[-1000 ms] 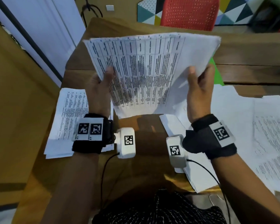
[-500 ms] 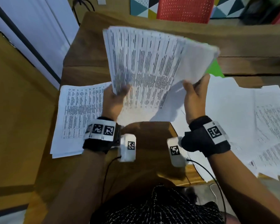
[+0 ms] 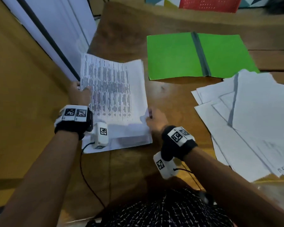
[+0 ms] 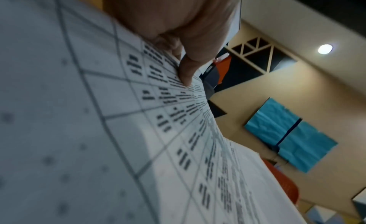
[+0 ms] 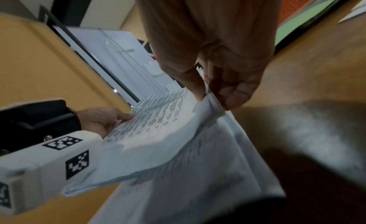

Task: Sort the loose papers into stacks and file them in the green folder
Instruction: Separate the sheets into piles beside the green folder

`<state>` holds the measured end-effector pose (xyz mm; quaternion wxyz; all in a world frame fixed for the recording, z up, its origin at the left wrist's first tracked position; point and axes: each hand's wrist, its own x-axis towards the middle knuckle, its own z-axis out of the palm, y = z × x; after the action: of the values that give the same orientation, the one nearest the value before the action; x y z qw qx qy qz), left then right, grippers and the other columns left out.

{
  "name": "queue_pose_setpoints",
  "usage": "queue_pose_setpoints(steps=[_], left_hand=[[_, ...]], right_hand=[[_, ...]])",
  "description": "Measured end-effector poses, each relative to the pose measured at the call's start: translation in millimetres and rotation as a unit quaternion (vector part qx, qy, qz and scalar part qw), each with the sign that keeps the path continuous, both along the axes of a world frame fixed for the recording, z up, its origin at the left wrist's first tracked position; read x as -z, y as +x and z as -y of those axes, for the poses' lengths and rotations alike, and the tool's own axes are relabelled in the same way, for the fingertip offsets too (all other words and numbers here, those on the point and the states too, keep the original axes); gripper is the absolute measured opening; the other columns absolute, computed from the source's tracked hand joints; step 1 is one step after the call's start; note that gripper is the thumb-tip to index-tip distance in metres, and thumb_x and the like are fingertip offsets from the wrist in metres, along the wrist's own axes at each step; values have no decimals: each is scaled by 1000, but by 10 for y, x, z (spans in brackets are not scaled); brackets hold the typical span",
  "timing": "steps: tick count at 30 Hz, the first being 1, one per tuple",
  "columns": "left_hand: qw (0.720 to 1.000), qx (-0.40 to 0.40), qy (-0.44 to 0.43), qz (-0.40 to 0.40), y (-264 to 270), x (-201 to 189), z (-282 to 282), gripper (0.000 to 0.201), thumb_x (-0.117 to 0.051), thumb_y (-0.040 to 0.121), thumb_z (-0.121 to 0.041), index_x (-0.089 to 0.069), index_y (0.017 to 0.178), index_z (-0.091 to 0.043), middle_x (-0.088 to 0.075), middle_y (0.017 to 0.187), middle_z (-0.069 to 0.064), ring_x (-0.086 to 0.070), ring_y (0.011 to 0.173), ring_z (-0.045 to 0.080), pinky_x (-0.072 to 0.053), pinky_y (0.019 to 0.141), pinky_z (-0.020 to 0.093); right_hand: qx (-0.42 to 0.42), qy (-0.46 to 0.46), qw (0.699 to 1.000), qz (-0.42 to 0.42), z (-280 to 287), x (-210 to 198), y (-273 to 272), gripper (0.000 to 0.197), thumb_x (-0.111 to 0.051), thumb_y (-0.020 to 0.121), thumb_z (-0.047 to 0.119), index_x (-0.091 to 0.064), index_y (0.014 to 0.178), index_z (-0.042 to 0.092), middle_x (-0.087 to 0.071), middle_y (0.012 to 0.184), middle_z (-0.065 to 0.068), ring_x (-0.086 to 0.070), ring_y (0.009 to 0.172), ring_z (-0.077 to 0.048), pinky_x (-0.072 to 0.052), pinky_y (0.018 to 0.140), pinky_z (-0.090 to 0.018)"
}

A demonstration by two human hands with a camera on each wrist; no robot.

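A sheaf of printed table sheets (image 3: 115, 95) lies low over a paper stack (image 3: 121, 141) at the table's left edge. My left hand (image 3: 79, 94) pinches the sheaf's left edge, thumb on top (image 4: 186, 77). My right hand (image 3: 152, 116) pinches its lower right corner between thumb and fingers (image 5: 210, 94); the sheaf (image 5: 158, 125) sags between both hands. The green folder (image 3: 198, 56) lies shut with a grey elastic band, behind and right of the sheaf. Loose white papers (image 3: 252, 122) are spread at the right.
The wooden table (image 3: 167, 95) shows bare between stack, folder and loose papers. A white door and yellow wall stand close on the left. A red chair (image 3: 208, 4) is beyond the far edge. Wrist-camera cables hang near my body.
Both hands have brought the sheaf down from in front of me to the left, onto the stack there. The green folder, hidden behind the sheets before, is now in full view.
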<state>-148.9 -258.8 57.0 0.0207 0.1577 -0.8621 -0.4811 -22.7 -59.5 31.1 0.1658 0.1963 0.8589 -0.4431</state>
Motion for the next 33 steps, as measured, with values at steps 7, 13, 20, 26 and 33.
queue_pose_setpoints(steps=[7,13,20,26,33], left_hand=[[968,25,-144,204,134,506,196,45,-45,90,-19,-42,133,-8,-45,137,21,-46,123,41,-39,105,49],[956,26,-152,249,361,568,-128,44,-42,96,-21,-36,134,1,-26,145,21,-29,133,40,-26,113,42],[954,116,-129,245,635,580,-739,45,-39,94,-10,-30,136,2,-19,146,20,-25,133,38,-26,111,41],[954,102,-94,264,682,513,-1007,50,-45,91,-10,-29,137,0,-20,146,19,-29,133,38,-30,113,46],[973,159,-103,131,798,52,-1716,71,-51,91,-18,-9,148,-10,-6,153,15,-8,142,34,-18,114,49]], right_hand=[[-16,58,995,77,148,239,115,25,-50,85,9,-45,110,10,-53,105,-14,-53,97,-30,-47,88,-40],[-3,127,992,20,144,211,201,63,-47,84,4,-19,141,5,-34,137,-17,-36,123,-34,-34,104,-43],[80,151,983,66,-257,167,461,70,-46,90,14,-6,147,12,-19,151,-11,-25,132,-35,-30,105,-50],[55,109,992,45,-753,144,501,58,-47,89,13,-24,142,9,-34,144,-17,-30,132,-37,-29,109,-47],[97,135,986,-16,-1749,22,595,48,-53,87,12,-43,133,7,-46,136,-21,-42,126,-37,-31,107,-38]])
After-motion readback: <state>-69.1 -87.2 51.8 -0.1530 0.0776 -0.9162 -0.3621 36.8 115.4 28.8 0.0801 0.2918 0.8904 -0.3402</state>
